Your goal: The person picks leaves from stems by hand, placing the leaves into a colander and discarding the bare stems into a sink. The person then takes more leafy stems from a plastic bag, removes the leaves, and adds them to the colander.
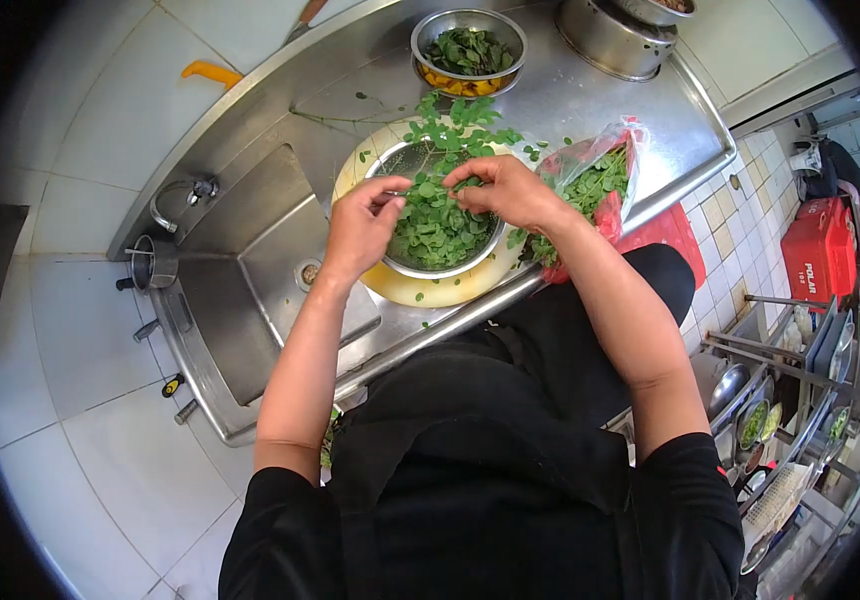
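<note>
All black on me, quick rundown. Short-sleeved black top: my left sleeve (280,510) is plain, ends near the elbow, loose at the hem; my right sleeve (692,490) matches, same cut, same dull finish. Over my front, a black apron-like layer (480,470), upper part bunched into a thick curved fold, with strap-like bands running down both sides. Exact seams too dark to read. Dark trouser leg (662,275) showing at right, rounded at the knee, plain black cloth. My left forearm (302,380) and right forearm (630,315) are bare, likewise my left hand (360,228) and right hand (517,190).
</note>
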Demonstrator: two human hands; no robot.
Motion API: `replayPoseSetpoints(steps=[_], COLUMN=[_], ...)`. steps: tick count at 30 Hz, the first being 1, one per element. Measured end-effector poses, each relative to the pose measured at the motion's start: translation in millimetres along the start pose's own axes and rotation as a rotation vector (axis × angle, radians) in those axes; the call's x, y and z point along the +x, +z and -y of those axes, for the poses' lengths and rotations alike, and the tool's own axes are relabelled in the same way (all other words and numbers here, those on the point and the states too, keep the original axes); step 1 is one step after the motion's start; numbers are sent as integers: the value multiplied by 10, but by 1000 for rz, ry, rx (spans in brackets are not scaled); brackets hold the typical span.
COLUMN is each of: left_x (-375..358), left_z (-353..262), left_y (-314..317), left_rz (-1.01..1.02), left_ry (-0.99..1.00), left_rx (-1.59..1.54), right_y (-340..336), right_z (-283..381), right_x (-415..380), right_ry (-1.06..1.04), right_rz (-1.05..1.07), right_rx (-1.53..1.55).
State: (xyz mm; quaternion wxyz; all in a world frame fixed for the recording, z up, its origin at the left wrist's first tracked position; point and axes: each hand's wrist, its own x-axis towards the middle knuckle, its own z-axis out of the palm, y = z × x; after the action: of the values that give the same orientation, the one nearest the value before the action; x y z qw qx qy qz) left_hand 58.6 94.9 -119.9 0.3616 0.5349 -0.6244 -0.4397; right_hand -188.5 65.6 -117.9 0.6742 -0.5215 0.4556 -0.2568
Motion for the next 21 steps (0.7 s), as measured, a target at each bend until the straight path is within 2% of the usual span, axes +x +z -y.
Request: replayPoseSetpoints(steps=[2, 8, 9, 11, 15, 17, 19, 21], left_x=[6, 97, 113, 146, 283, 375, 464, 565], left_z=[17, 93, 70, 18, 15, -54, -84, -50], left_y=[-100, -319, -332, -321, -199, -115, -19, 73], left_rz=[-98, -206, -221, -221, -188, -150, -111, -88], left_ry=[-10, -29, -49, -58, -6, -19, -32, 49], left_rx=[4, -42, -43, 25, 171, 255, 337, 438], right_y=[-6, -49, -43, -23, -14, 4, 5, 41], right_z=[-7, 156, 125, 92, 160, 123, 135, 237], right_x=[-12, -55, -47, -39, -72, -48, -69, -124], right_ry=[-138, -92, -90, -361, -299, -327, -296, -271], right_rz=[-75, -50, -48, -58, -72, -104, -101, -98], right_rx=[-277, -554, -554, -465, -562, -419, -445, -473])
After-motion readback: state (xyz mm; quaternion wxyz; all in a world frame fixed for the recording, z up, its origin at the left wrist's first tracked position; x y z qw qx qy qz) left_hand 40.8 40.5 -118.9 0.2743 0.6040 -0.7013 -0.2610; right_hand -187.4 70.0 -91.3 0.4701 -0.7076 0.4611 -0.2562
